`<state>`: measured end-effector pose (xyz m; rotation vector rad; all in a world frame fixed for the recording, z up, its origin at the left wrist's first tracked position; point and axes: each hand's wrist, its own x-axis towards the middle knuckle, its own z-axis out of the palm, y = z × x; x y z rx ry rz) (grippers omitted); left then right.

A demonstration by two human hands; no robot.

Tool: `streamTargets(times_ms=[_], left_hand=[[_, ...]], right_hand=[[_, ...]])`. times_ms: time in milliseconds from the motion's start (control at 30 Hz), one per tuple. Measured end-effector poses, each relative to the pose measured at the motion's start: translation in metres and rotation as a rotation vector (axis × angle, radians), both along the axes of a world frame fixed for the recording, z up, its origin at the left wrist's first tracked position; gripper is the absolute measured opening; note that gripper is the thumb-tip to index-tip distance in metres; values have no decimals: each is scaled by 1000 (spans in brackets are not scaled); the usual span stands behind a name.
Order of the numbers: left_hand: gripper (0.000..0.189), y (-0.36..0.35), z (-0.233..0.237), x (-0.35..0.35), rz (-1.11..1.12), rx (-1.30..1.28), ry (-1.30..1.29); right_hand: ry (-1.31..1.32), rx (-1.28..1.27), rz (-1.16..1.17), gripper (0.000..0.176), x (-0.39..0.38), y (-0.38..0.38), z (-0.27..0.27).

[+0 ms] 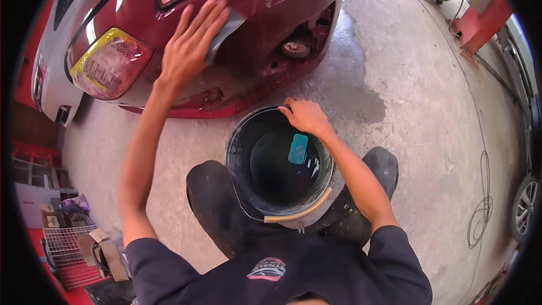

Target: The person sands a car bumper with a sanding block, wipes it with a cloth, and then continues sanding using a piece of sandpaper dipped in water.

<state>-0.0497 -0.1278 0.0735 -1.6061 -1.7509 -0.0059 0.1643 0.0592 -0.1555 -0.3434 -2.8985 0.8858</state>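
Note:
My left hand (pixel 192 42) lies with its fingers stretched out on the dark red car bumper (pixel 248 45), holding a grey sheet of sandpaper (pixel 224 35) against it. Most of the sheet is hidden under the palm, and its corner sticks out on the right. Between my knees stands a black bucket (pixel 237 186) with dark water in it. Fingers of my right hand (pixel 305 116) are hooked over the bucket's far rim. A teal block (pixel 298 149) shows inside the bucket, close below that hand.
A scuffed lamp with yellow tape (pixel 110 65) is at the bumper's left. A fog lamp (pixel 295 49) sits in an opening at right. Wet concrete (pixel 361 99) spreads beside the car. A cable (pixel 481 214) lies far right; a wire rack (pixel 68 245) and cardboard (pixel 107 257) stand left.

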Motion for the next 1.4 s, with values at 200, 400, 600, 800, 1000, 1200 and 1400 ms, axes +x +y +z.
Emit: streamTargets(times_ms=[200, 400, 600, 800, 1000, 1200, 1400], left_hand=[[71, 20, 4, 1, 101, 4, 110], [92, -38, -24, -10, 87, 106, 123], [62, 36, -1, 6, 74, 113, 72], [71, -41, -23, -8, 122, 71, 106], [82, 55, -1, 8, -32, 46, -50], [79, 0, -9, 1, -23, -7, 39], [65, 100, 19, 35, -73, -89, 124]], right_hand=[[-12, 5, 3, 42, -2, -1, 0], [-18, 7, -2, 42, 0, 2, 3], [-40, -29, 4, 43, -1, -1, 3], [-41, -15, 24, 44, -6, 4, -7], [-80, -31, 33, 43, 2, 1, 5], [-47, -14, 16, 44, -3, 0, 4], [-55, -30, 16, 43, 0, -1, 2]])
